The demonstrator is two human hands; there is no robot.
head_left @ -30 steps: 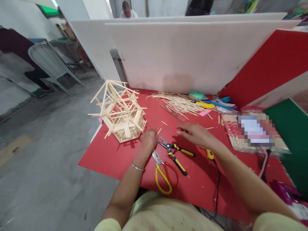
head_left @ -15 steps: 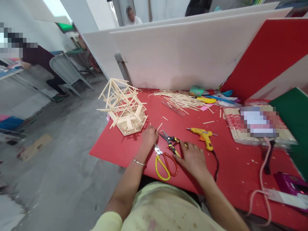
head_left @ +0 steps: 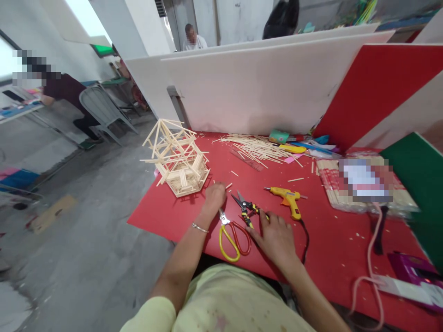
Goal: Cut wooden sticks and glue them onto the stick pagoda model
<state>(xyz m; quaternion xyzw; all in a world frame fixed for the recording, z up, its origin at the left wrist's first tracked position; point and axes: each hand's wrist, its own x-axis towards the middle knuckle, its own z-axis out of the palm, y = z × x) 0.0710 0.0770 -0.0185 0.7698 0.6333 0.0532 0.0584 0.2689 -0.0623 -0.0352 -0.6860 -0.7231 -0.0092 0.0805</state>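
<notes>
My left hand (head_left: 214, 199) is closed over the red table, with a short thin wooden stick (head_left: 229, 186) poking out at its fingers. My right hand (head_left: 277, 234) has its thumb on one handle and its fingers on the other handle of black-and-yellow snips (head_left: 246, 211), whose blades stand apart, pointing toward the left hand. Between my hands lie scissors (head_left: 224, 220) with one yellow and one red handle, their tips hidden by the left hand. Just past my left hand stands a small house-like frame of wooden sticks (head_left: 183, 173) on a polygonal base.
A yellow glue gun (head_left: 289, 198) with a black cord lies right of the snips. Loose sticks (head_left: 256, 145) and a ruler (head_left: 247, 160) are farther back, before a white board (head_left: 249, 87). Bagged sticks (head_left: 328, 184) lie at right under a blurred phone. A person (head_left: 64, 92) sits far left.
The camera view has tilted and shifted slightly, so the whole scene sits a little differently. Both hands keep nearly the same places on the table; the snips stay apart at the blades.
</notes>
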